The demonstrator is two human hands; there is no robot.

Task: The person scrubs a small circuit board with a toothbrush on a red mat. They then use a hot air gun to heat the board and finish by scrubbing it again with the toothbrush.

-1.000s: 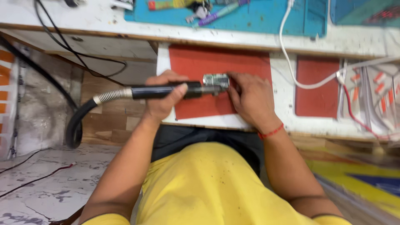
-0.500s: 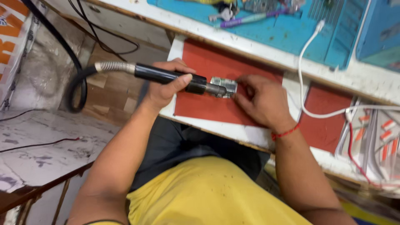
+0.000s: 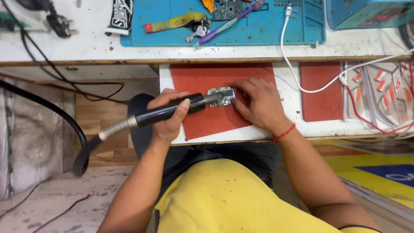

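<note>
Up top on the white surface (image 3: 86,45) there's a teal rubbery mat (image 3: 241,32) with raised compartments along its right edge. On it lie a yellow fabric strap with a red end (image 3: 174,21), some metal keys (image 3: 197,32), a purple toothbrush (image 3: 228,22) and a bare green circuit board (image 3: 227,8). A black-and-white printed label or pouch (image 3: 120,16) sits at the mat's left edge (print too small to make out anyway). In the top right corner there's a blue boxy device (image 3: 366,13), and a black plug (image 3: 58,22) lies at far left.

Lower down, a white pull-out shelf (image 3: 289,116) carries two flat red pads, the large red pad (image 3: 207,82) and a smaller red pad (image 3: 319,90), matte and a bit worn. A glossy white cable (image 3: 293,64) loops across between them. To the right is a sheet of small red-and-white strips (image 3: 379,92), laid in rows.

The left hand (image 3: 168,116) is wrapped tight around a black hot-air handle (image 3: 170,110), smooth plastic with a coiled metal spring collar and a thick black hose (image 3: 60,116) drooping off to the left. Its metal nozzle tip sits right at the small green board (image 3: 221,96), which lies on the large red pad near its middle. The right hand (image 3: 258,105), with a red thread at the wrist, rests on the pad with its fingers curled and pressing on the board's right edge, pinning it down.

The person wears a yellow shirt (image 3: 228,198), speckled with dark flecks.
</note>
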